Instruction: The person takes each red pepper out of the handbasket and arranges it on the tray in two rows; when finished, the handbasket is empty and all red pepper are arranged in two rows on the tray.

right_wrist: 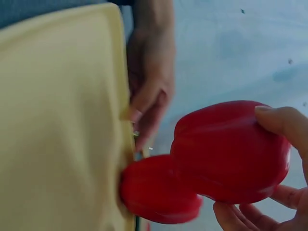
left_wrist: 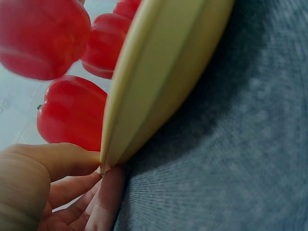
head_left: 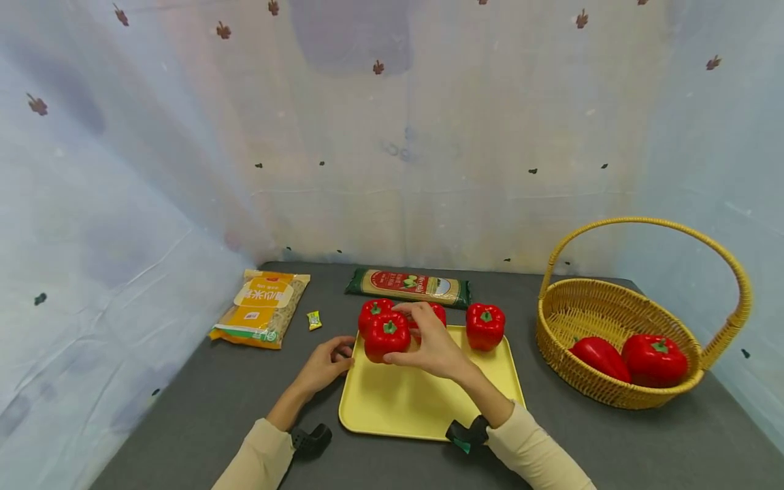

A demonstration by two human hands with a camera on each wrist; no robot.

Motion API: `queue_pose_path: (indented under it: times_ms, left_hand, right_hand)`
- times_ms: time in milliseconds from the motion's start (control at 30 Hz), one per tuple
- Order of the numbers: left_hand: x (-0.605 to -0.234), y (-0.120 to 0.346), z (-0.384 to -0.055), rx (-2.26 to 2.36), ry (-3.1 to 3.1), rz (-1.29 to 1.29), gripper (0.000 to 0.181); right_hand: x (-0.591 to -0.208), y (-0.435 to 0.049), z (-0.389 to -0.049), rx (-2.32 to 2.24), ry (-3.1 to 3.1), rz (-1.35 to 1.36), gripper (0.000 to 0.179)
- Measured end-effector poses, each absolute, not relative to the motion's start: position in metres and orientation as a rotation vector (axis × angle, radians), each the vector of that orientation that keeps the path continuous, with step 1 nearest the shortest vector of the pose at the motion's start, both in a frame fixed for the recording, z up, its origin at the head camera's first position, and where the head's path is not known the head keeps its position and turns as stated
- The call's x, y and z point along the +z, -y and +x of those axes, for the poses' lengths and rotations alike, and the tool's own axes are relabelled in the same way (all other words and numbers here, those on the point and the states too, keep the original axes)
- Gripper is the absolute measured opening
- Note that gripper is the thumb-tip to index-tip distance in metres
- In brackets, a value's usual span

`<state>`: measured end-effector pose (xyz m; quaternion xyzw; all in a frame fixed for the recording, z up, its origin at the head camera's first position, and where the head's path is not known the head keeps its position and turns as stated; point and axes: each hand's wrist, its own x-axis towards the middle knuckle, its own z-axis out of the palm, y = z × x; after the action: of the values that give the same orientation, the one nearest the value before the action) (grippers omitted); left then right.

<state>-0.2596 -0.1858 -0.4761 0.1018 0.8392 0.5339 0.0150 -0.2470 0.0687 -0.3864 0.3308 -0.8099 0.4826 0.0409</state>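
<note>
My right hand [head_left: 433,346] grips a red bell pepper [head_left: 386,346] between thumb and fingers, over the left part of a yellow tray [head_left: 398,412]. In the right wrist view, that pepper [right_wrist: 226,151] is clear of the tray surface. With thumb and fingers my left hand [head_left: 324,367] pinches the tray's left rim, seen close up in the left wrist view. Another bell pepper [head_left: 371,310] stands at the tray's back left corner, partly behind the held one. One more pepper [head_left: 439,312] is mostly hidden by my right hand. A further pepper [head_left: 486,331] sits at the back right corner.
A wicker basket [head_left: 560,357] with a tall handle stands at the right, holding two red peppers. Behind the tray lies a long green-ended noodle package [head_left: 410,286]. A grain bag [head_left: 263,306] and a small yellow packet [head_left: 314,320] lie at the left.
</note>
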Motion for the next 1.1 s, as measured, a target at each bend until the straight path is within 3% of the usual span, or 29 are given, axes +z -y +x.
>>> queue_pose_path:
  times_ms: [333,567,1100]
  left_hand:
    - [-0.455,0.179,-0.247,1.632,-2.633,0.313,0.041]
    - [-0.474,0.185,-0.258,1.635,-2.630,0.316,0.042]
    - [-0.475,0.185,-0.259,1.619,-2.639,0.280,0.042]
  right_hand:
    - [-0.407,-0.054,-0.247,1.352,2.564,1.015,0.072]
    - [-0.416,-0.051,-0.246,1.250,2.612,1.026,0.074]
    - [-0.418,-0.048,-0.244,1.083,2.642,1.026,0.080]
